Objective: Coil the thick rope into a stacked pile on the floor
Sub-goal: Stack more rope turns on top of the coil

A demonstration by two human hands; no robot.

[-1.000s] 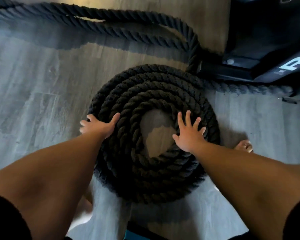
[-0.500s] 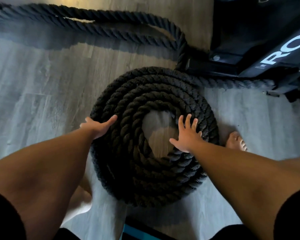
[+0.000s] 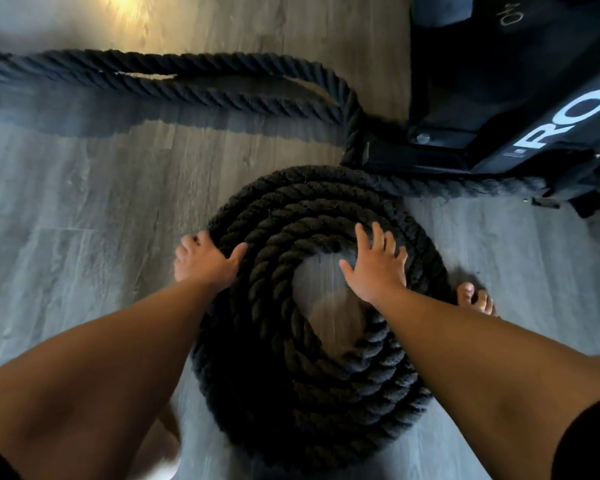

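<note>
A thick black twisted rope lies coiled in a round stacked pile [image 3: 312,386] on the grey wood floor, with bare floor showing in its centre hole. My left hand [image 3: 205,259] rests flat against the pile's outer left edge, thumb on top of the rope. My right hand [image 3: 376,263] lies spread, fingers apart, on the inner turns at the upper right of the hole. Neither hand closes around the rope. Two uncoiled lengths of rope [image 3: 174,83] run away to the far left from behind the pile.
A black equipment base with white lettering [image 3: 520,109] stands at the upper right, with the rope passing round its foot. My bare right foot [image 3: 475,299] stands just right of the coil. Grey plank floor [image 3: 66,237] spreads to the left.
My right hand has slid from the coil's lower right up along the inner turns. My left hand has shifted slightly up the outer edge. The view has moved closer and down.
</note>
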